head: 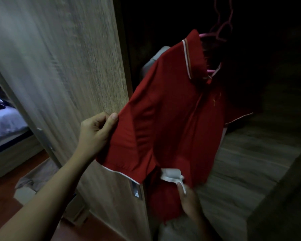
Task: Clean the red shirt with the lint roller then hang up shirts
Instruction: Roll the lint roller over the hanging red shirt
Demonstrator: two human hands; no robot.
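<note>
At the far left edge a bed [5, 122] shows past the wooden wardrobe door [68, 66], which fills the upper left. Low in the middle, the left hand [97, 129] pinches the sleeve edge of the red shirt [172, 110] between thumb and curled fingers, pulling the sleeve out sideways. The shirt hangs in the centre, inside the dark wardrobe. At bottom centre the right hand [188, 202] grips the shirt's lower part, thumb on a white patch [170, 174]. The collar sits on a pink hanger [221, 30] at upper right. A wooden shelf [247, 162] lies at lower right.
</note>
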